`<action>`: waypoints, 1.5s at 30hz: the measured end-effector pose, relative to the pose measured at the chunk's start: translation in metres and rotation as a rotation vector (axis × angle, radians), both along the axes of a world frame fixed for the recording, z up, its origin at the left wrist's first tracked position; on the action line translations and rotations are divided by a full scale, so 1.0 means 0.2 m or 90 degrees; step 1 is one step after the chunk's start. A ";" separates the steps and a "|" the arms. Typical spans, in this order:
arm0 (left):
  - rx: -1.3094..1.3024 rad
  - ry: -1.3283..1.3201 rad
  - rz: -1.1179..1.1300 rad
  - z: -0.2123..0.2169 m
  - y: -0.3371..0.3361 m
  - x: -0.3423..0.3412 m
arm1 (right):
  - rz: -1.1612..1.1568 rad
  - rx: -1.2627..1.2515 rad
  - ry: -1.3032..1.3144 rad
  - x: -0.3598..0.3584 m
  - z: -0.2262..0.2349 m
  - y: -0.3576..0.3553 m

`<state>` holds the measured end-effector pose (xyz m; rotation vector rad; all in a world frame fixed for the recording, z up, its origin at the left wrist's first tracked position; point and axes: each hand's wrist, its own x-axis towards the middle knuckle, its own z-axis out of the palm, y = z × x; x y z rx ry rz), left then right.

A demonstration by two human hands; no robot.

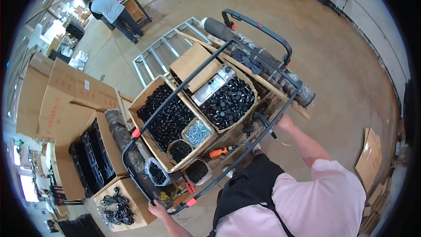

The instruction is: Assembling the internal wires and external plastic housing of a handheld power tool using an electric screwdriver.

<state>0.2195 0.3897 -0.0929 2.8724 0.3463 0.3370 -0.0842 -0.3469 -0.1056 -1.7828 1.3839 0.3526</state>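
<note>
A large black tubular metal frame (pixel 239 158) with red clips spans the workbench, tilted across the bins. My left hand (pixel 158 210) is closed around its near left corner. Further right, my right hand (pixel 286 123) grips the near bar close to the right corner; its fingertips are partly hidden. Beneath the frame stand a tan bin (pixel 210 141) of small black plastic caps (pixel 169 109) and a carton of larger round black caps (pixel 229 104). Silver screws (pixel 197 133) fill a small box inside the bin. Near the bar lies an orange-and-black power tool (pixel 219 152).
Padded rollers (pixel 219 28) lie along both bench sides. An open carton of black parts (pixel 94 158) and a box topped with black cables (pixel 116 208) stand left. A silver metal rack (pixel 162 46) lies beyond. Another person (pixel 112 11) bends at a far cart. Flat cardboard (pixel 368 156) lies right.
</note>
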 end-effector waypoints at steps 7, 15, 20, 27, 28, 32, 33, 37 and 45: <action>-0.189 -0.202 -0.077 0.40 -0.69 -0.01 | 0.140 -0.409 -0.008 0.29 -0.60 0.02; -0.293 0.092 -0.742 0.67 -2.12 -0.31 | 0.197 -0.239 -0.002 0.02 -0.11 -0.04; -0.583 0.399 -0.717 0.66 -2.83 -0.43 | 0.156 -0.173 0.027 -0.54 0.39 -0.01; -0.718 0.637 -1.096 0.83 -3.81 -0.83 | 0.026 -0.185 -0.091 -0.63 1.34 -0.30; -0.731 0.676 -1.130 0.89 -3.94 -0.89 | 0.025 -0.213 -0.103 -0.59 1.41 -0.36; -0.770 0.920 -1.119 0.97 -4.18 -1.07 | 0.009 -0.219 -0.091 -0.49 1.42 -0.55; -0.770 0.921 -1.121 0.92 -4.20 -1.08 | 0.017 -0.202 -0.059 -0.46 1.37 -0.59; -0.832 0.892 -1.043 0.81 -4.23 -1.12 | 0.043 -0.195 -0.020 -0.43 1.30 -0.63; -0.898 0.965 -0.959 0.78 -4.24 -1.10 | 0.077 -0.185 -0.044 -0.40 1.27 -0.67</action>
